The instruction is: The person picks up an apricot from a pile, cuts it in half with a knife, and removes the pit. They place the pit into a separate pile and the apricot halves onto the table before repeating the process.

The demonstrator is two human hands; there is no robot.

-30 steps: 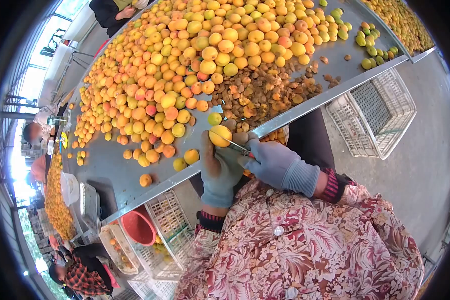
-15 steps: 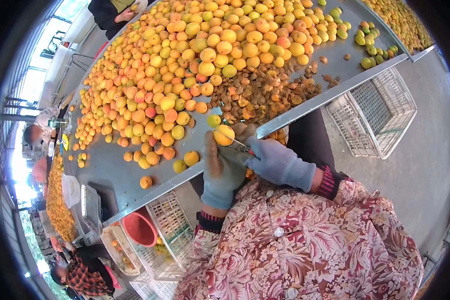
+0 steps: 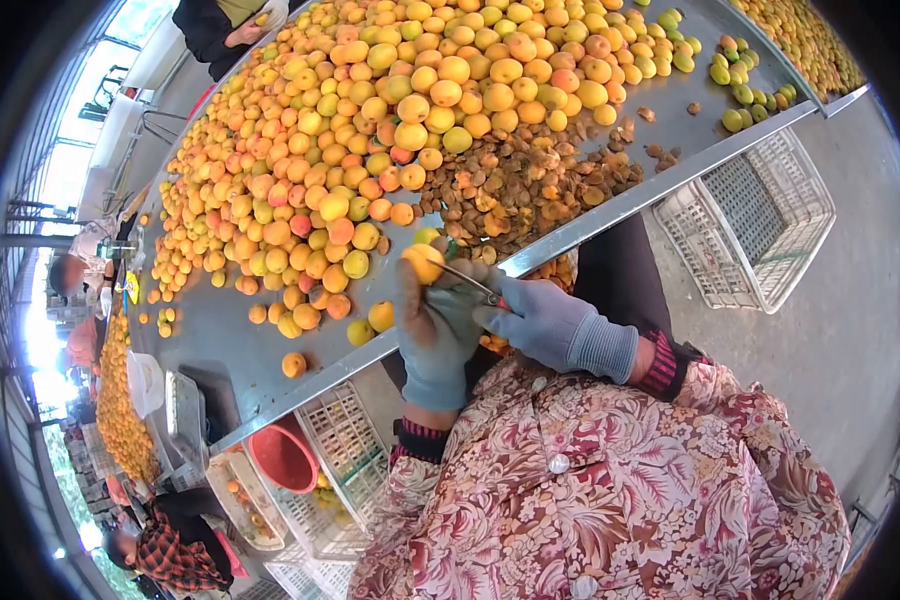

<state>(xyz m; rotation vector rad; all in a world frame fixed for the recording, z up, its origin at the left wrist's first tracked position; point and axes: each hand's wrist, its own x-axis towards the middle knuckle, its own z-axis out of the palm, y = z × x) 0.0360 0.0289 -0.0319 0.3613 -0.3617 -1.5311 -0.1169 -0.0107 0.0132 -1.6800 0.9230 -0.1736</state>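
My left hand (image 3: 437, 335), in a grey-blue work glove browned at the fingers, grips a yellow apricot (image 3: 423, 264) near the table's front edge. Closed around a red handle, my gloved right hand (image 3: 550, 322) holds a small thin-bladed knife (image 3: 467, 278). Its blade reaches left to the side of the apricot, where the tip meets the fruit. Just behind the held apricot, a greenish apricot (image 3: 426, 236) rests on the metal table (image 3: 235, 355). A brown heap of apricot pits (image 3: 520, 185) lies beyond my hands.
A large pile of apricots (image 3: 310, 150) covers much of the table, with greenish fruit (image 3: 740, 85) at the far right. White plastic crates (image 3: 760, 220) stand below on the right and left, beside a red bucket (image 3: 282, 458). Other people (image 3: 175, 545) are at the left and top.
The held apricot and my left fingers have shifted slightly left and up. The knife blade is still against the fruit, now at a different angle.
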